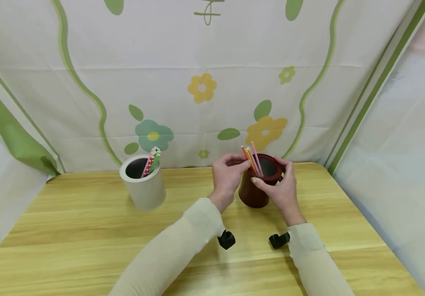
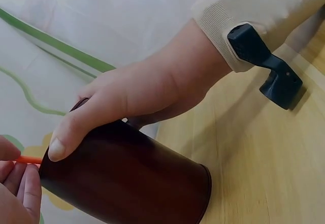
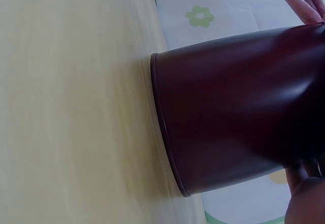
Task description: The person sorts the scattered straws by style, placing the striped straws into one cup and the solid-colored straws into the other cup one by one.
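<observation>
A dark red-brown cup [image 1: 254, 193] stands upright on the table, holding several thin coloured sticks [image 1: 259, 163], pencil-like, in orange, yellow-green and pink. My left hand [image 1: 228, 177] is at the cup's left rim, with thumb and fingers pinching an orange stick [image 2: 29, 160]. My right hand [image 1: 282, 190] grips the cup's right side near the rim, thumb in front and fingers behind. In the right wrist view the cup's side [image 3: 228, 112] fills much of the picture. The sticks' lower ends are hidden inside the cup.
Toward the left of the wooden table [image 1: 86, 230] stands a white cup [image 1: 145, 193], holding polka-dotted pink and green sticks [image 1: 151, 164]. A flower-printed cloth [image 1: 175, 49] hangs behind the table. White fabric [image 1: 401, 164] borders the right side.
</observation>
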`<state>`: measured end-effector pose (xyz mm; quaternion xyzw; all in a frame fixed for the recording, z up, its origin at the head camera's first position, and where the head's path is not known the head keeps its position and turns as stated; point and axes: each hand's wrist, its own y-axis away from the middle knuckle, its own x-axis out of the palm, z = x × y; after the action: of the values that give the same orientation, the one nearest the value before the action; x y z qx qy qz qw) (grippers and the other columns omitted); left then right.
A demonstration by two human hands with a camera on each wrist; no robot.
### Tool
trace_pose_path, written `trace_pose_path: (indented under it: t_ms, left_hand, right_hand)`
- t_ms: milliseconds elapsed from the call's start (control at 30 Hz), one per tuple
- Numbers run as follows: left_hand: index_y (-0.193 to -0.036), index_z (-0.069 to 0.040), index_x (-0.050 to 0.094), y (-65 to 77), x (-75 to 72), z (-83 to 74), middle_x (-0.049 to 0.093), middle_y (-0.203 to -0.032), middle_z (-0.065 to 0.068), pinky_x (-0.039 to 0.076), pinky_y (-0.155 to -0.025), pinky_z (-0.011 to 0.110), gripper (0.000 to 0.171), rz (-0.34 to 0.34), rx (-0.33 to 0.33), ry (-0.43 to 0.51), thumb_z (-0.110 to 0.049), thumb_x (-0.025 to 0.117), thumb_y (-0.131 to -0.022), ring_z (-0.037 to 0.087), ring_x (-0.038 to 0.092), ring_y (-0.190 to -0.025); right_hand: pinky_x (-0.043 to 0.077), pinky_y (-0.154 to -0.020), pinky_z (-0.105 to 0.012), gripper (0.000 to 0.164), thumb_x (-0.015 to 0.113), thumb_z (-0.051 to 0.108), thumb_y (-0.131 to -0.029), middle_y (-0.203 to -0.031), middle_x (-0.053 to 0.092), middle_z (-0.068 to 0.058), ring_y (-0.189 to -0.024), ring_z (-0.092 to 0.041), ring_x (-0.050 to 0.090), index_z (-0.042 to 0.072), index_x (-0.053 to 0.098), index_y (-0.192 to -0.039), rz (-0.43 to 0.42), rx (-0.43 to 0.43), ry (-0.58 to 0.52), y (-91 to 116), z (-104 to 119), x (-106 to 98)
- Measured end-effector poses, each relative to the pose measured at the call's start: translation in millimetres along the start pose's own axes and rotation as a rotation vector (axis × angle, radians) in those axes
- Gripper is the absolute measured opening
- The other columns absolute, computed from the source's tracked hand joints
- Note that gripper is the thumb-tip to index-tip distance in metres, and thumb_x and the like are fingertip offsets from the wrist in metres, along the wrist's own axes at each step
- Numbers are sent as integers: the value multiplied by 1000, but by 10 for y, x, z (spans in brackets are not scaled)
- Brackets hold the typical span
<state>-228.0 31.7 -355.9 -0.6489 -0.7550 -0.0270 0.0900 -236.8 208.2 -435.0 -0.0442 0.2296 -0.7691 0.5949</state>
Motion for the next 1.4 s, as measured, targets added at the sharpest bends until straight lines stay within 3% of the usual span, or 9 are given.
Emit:
trace_pose_path:
  t_ms: [300, 633, 900, 967, 1067, 1167, 1233, 1300, 1400]
  left_hand:
    - [-96, -7, 82, 10, 9, -5, 80, -95, 5, 63, -78, 26, 11, 24, -19, -21, -5, 87, -86, 12, 73, -87]
    - [-96, -9, 82, 39, -13, 17, 80, -97, 4, 66, -82, 30, 11, -5, -45, -5, -8, 88, -87, 14, 74, -89]
    - [-103, -4, 81, 85, -184, -55, 80, -99, 6, 67, -87, 34, 16, -10, -27, -7, -10, 86, -90, 13, 75, -85]
    - [-104, -6, 81, 126, -280, -111, 80, -101, 6, 67, -85, 32, 13, -18, 28, -67, -11, 84, -92, 12, 74, -86]
    - [-105, -7, 81, 192, -481, -239, 81, -104, 7, 67, -83, 31, 11, -31, 205, -205, -12, 79, -95, 16, 75, -88]
    - [-111, -5, 80, 237, -738, -422, 81, -111, 11, 67, -89, 36, 16, -59, 413, -359, -13, 76, -98, 23, 77, -97]
    - [-118, -2, 78, 262, -933, -545, 80, -119, 15, 65, -97, 43, 24, -84, 491, -471, -16, 76, -99, 29, 75, -106]
    - [-130, 0, 72, 281, -1137, -657, 75, -133, 17, 59, -109, 49, 37, -94, 484, -601, -21, 75, -100, 34, 70, -123]
    - [-151, 0, 56, 294, -1438, -773, 56, -158, 19, 43, -126, 58, 61, -84, 377, -812, -35, 72, -103, 39, 53, -147]
  right_hand:
    - [50, -100, -11, 93, 96, 15, -78, -149, 53, -8, -128, -13, 54, 9, 42, -154, 0, 4, 7, -7, -23, -25]
    - [50, -100, -11, 94, 95, 16, -79, -151, 52, -8, -129, -14, 54, 9, 40, -155, 11, 12, 7, 5, -31, 6]
    - [49, -99, -11, 93, 95, 16, -79, -149, 53, -9, -129, -15, 54, 9, 41, -155, 10, 1, 1, -23, -60, 21]
    - [49, -100, -10, 92, 95, 17, -80, -150, 54, -8, -130, -16, 55, 9, 42, -155, 11, 6, 13, -22, -78, 7]
    - [51, -104, -18, 93, 95, 21, -81, -152, 54, -9, -131, -20, 55, 9, 42, -156, 26, 13, 65, -27, -78, -33]
    - [52, -115, -40, 100, 95, 32, -83, -155, 51, -14, -137, -28, 54, 7, 39, -161, 68, -6, 202, -61, -4, -107]
    - [48, -119, -57, 110, 94, 43, -83, -159, 47, -18, -142, -36, 50, 8, 32, -167, 105, -26, 332, -74, 84, -173]
    - [45, -119, -68, 120, 92, 53, -81, -163, 42, -21, -147, -42, 46, 10, 25, -170, 139, -48, 453, -75, 206, -241]
    - [42, -117, -74, 125, 90, 61, -80, -169, 35, -23, -152, -47, 40, 12, 21, -172, 190, -101, 599, -60, 415, -332]
